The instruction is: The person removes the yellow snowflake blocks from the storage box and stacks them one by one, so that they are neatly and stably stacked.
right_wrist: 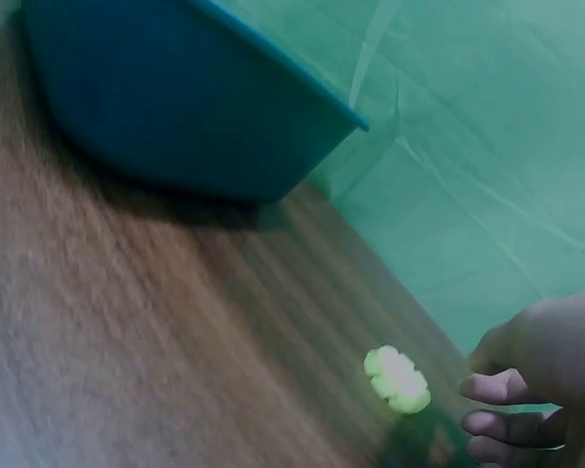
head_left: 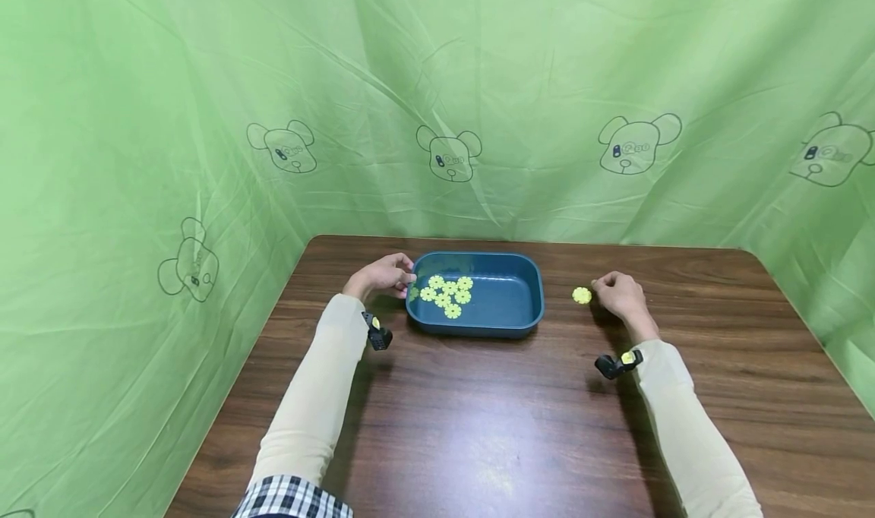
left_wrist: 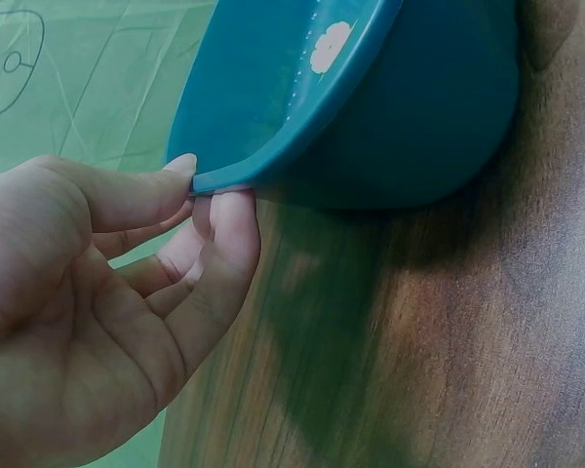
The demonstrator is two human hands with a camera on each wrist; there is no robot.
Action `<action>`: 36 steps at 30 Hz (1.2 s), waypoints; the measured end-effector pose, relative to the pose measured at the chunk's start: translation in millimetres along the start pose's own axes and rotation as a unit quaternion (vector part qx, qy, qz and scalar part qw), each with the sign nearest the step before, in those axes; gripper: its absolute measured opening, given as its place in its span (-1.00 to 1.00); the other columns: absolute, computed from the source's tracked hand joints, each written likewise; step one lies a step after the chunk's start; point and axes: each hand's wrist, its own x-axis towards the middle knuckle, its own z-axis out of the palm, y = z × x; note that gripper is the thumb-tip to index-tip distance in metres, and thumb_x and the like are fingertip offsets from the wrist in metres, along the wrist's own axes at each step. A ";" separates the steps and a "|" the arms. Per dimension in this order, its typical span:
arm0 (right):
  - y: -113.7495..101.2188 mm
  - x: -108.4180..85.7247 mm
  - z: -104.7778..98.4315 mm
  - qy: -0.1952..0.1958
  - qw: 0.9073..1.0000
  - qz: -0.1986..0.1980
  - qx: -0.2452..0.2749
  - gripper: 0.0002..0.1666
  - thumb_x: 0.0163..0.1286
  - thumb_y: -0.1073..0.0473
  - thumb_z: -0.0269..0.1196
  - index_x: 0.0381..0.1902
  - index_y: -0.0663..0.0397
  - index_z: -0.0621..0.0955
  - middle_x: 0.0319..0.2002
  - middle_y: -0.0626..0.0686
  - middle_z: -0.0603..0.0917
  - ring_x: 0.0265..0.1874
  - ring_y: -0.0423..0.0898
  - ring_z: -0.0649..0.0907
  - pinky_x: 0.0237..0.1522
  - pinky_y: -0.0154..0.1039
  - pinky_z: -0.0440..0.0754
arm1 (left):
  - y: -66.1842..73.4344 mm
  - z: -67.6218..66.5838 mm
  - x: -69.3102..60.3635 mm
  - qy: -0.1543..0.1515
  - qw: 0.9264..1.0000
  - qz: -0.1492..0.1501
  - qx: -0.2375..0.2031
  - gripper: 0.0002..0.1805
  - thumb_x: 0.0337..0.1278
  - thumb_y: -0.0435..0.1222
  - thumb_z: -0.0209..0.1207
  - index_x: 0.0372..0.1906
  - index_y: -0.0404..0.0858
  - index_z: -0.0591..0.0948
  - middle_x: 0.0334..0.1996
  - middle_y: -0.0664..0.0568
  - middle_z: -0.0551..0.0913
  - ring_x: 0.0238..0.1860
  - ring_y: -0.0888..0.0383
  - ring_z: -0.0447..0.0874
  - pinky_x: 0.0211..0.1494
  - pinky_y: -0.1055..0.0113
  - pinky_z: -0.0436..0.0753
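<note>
One disc (head_left: 582,295) beside right hand (head_left: 622,293), left hand (head_left: 384,275) pinching tray (head_left: 506,298)

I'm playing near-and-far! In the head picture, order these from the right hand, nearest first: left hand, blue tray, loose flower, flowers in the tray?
1. Loose flower: just to the left.
2. Blue tray: farther left.
3. Flowers: inside, left side.
4. Left hand: farthest left, pinching the tray.

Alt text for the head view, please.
A person's left hand grips the left end of a blue tray on a wooden table, with yellow flower-shaped pieces clustered in its left half. The right hand is beside a lone matching piece right of the tray. Green fabric printed with cartoon animal heads hangs behind.
</note>
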 end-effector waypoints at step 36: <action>-84.2 -11.5 18.1 0.040 0.984 -0.143 0.102 -0.70 0.35 0.09 0.24 -0.07 0.16 0.55 -0.13 0.17 0.62 -0.15 0.04 0.56 -0.12 -0.16 0.46 | 2.3 1.1 -0.3 0.007 1.000 -0.008 0.006 -0.70 0.36 -0.38 0.04 0.10 -0.30 0.30 -0.20 -0.21 0.44 -0.38 0.15 0.49 -0.14 0.25 0.65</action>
